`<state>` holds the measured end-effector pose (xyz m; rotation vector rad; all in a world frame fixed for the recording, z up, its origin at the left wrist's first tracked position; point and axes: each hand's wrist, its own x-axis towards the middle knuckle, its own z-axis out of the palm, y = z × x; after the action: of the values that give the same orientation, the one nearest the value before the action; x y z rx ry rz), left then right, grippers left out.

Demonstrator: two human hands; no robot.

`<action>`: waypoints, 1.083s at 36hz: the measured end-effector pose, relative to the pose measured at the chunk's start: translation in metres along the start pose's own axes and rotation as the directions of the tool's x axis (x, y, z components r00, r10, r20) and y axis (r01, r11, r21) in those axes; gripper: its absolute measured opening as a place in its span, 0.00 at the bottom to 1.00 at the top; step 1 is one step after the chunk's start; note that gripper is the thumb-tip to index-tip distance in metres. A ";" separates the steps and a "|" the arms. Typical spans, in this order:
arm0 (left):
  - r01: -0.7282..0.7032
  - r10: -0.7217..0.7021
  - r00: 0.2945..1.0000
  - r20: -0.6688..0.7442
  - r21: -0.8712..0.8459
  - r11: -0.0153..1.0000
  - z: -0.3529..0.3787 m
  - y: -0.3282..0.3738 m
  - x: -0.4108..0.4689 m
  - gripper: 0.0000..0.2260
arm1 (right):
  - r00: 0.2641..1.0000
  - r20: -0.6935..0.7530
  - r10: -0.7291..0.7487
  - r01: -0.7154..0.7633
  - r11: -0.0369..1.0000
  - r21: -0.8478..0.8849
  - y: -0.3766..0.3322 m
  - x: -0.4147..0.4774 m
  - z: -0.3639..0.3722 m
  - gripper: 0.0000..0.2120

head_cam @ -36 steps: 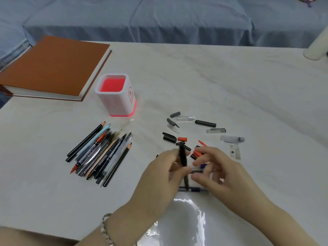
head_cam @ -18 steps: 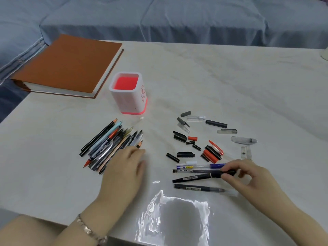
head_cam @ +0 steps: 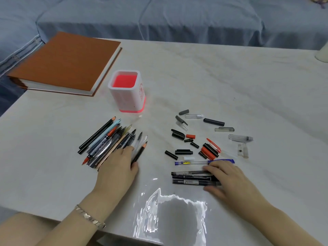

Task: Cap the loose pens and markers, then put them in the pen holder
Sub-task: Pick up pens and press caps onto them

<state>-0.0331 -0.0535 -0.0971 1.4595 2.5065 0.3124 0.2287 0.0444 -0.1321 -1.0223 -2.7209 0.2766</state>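
Likely a home living room: a blue-covered sofa (head_cam: pixel 177 18) at 12 o'clock behind a pale table (head_cam: pixel 230 77), with a brown book (head_cam: pixel 67 63) at 10 o'clock.

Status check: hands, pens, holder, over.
Left hand rests on uncapped pen pile. Right hand rests on three black pens. Pen holder empty. Loose caps scattered, nothing blocking.
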 end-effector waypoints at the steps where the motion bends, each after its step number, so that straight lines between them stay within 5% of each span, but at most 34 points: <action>1: 0.003 -0.003 1.000 0.008 0.014 1.000 0.000 0.000 0.001 0.14 | 1.000 0.006 -0.012 0.012 1.000 0.006 0.001 0.001 0.000 0.22; 9: 0.018 -0.030 0.995 0.096 0.120 0.993 -0.001 0.000 0.005 0.12 | 0.995 -0.028 -0.096 0.095 0.994 -0.049 -0.005 0.011 0.002 0.17; 16: -0.008 -0.018 0.991 0.134 0.186 0.983 -0.002 0.001 0.005 0.08 | 0.970 0.015 -0.244 0.244 0.965 -0.097 -0.013 0.016 0.004 0.23; 21: -0.018 -0.019 0.987 0.161 0.224 0.974 -0.001 -0.001 0.005 0.05 | 0.955 0.078 -0.285 0.295 0.925 -0.241 -0.020 0.026 0.001 0.09; 26: 0.036 -0.037 0.995 0.088 0.008 0.999 -0.007 -0.014 0.002 0.02 | 0.924 0.066 -0.378 0.382 0.894 -0.235 -0.027 0.042 -0.004 0.12; 31: 0.064 -0.082 0.989 -0.124 -0.142 0.988 -0.024 -0.028 0.003 0.05 | 0.808 -0.089 -0.583 0.569 0.811 -0.137 -0.054 0.077 0.002 0.10; 39: 0.055 -0.101 0.978 -0.180 -0.248 0.967 -0.036 -0.032 0.005 0.03 | 0.747 0.042 -0.664 0.665 0.745 -0.049 -0.078 0.126 0.039 0.15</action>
<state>-0.0727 -0.0667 -0.0722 1.2857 2.5532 0.7487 0.0770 0.0672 -0.1317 0.0055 -2.9077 0.0712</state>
